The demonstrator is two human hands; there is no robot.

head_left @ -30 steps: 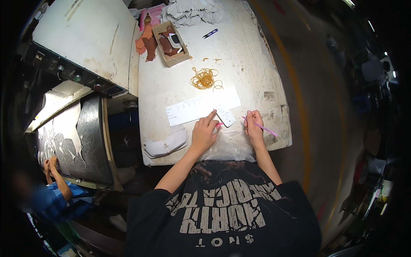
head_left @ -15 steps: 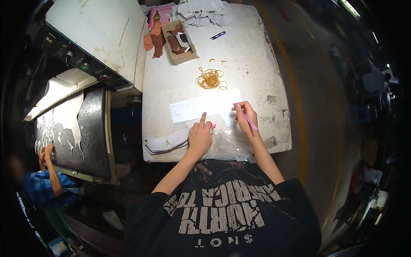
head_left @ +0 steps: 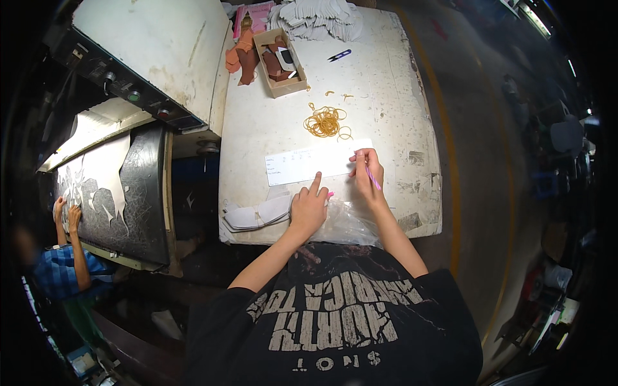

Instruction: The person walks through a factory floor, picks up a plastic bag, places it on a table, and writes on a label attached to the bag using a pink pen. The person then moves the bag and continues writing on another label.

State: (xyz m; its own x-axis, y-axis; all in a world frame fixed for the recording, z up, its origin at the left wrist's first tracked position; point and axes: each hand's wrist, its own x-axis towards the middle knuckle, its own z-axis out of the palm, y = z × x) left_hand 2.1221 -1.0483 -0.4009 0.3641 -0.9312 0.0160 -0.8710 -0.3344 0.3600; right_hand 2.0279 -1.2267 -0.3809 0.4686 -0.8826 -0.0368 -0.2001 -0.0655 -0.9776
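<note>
A long white paper slip (head_left: 290, 168) with handwriting in rows lies on the worktable (head_left: 257, 116) in front of me. My left hand (head_left: 309, 209) rests at its lower edge, index finger stretched out onto it. A small pink piece (head_left: 331, 195) shows beside that hand's thumb; whether the thumb touches it is unclear. In my right hand (head_left: 368, 177), a pink-and-purple striped pen (head_left: 373, 179) is gripped over the slip's right end. A crumpled clear plastic bag (head_left: 351, 222) lies below both hands. Left of it is a bundle of white cut pieces (head_left: 257, 215).
Yellow rubber bands (head_left: 324, 122) are heaped beyond the slip. Farther back are an open cardboard box (head_left: 296, 87) with brown pieces, thread snips (head_left: 339, 55) and a stack of white pieces (head_left: 315, 22). At left, a co-worker's hands (head_left: 69, 215) touch sheet material beside a large machine (head_left: 148, 58).
The view has shifted slightly, moving the table rightward in the picture. A small written flap of paper under my right hand no longer shows. My right hand still grips the pen.
</note>
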